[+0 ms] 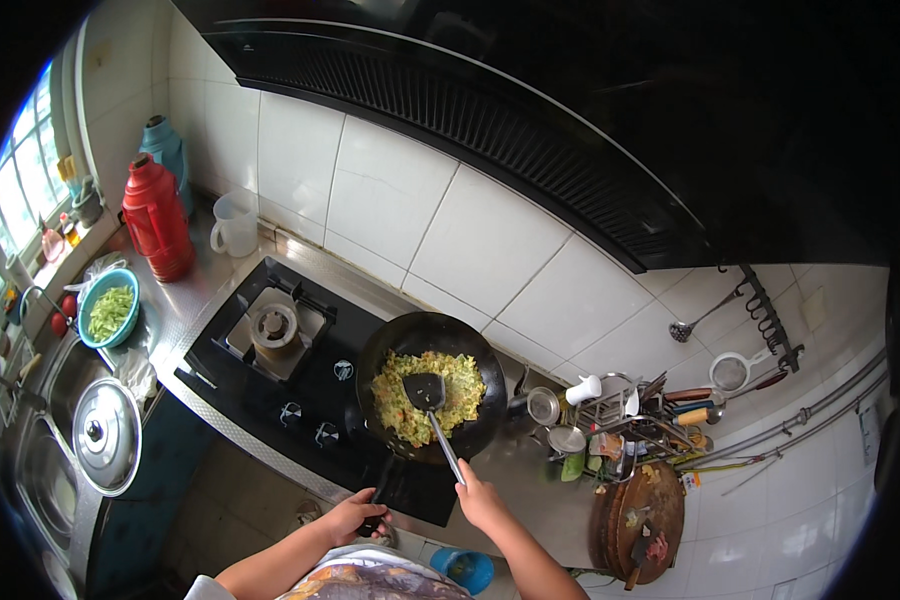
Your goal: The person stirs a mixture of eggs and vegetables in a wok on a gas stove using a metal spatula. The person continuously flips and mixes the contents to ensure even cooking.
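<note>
A black wok (487, 375) stands over the right side of a black glass gas hob (270, 390). My left hand (354, 516) grips the wok's dark handle (379, 484) near the hob's front edge. In my right hand (480, 491) is the metal handle of a wok spatula (424, 391). The spatula's dark blade rests on a chopped yellow and green mixture (401, 412), flecked with orange, which looks like egg and vegetables. The mixture covers the middle of the wok. The burner under the wok is hidden.
The left burner (274, 327) is uncovered. A turquoise bowl of sliced green vegetable (110, 311), a red thermos flask (159, 225) and a steel lid (106, 435) stand left, near the sink. At right are a condiment rack (622, 420) and round chopping board (664, 499) with a cleaver. A range hood (450, 112) overhangs.
</note>
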### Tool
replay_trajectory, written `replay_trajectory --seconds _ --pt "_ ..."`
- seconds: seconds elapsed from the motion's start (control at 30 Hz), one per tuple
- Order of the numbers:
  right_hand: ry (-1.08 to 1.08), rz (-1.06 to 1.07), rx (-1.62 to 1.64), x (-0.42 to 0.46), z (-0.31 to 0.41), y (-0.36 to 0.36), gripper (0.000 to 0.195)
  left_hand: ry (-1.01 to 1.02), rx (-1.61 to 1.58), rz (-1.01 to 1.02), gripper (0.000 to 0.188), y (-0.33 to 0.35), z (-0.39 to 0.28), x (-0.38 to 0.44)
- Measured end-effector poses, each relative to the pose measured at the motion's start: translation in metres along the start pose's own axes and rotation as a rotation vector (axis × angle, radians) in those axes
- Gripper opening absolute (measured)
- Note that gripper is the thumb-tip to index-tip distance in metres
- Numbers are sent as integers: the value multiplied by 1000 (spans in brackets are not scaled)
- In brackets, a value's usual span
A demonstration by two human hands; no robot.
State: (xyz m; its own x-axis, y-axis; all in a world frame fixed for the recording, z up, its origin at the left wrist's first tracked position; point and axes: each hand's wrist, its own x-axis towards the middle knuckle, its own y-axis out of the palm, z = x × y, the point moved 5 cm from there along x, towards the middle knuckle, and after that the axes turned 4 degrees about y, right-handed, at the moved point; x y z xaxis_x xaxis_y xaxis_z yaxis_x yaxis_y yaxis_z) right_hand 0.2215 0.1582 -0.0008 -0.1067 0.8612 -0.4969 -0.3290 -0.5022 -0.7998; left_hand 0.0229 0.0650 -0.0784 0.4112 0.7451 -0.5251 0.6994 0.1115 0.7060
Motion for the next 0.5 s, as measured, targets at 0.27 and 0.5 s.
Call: replay_trajectory --seconds 0.27,0.5 --pt "85 156 -140 13 7 -24 55 -47 -28 51 23 5 3 2" --pt "244 330 -161 -28 20 -57 52 -72 -48 91 23 7 3 5"
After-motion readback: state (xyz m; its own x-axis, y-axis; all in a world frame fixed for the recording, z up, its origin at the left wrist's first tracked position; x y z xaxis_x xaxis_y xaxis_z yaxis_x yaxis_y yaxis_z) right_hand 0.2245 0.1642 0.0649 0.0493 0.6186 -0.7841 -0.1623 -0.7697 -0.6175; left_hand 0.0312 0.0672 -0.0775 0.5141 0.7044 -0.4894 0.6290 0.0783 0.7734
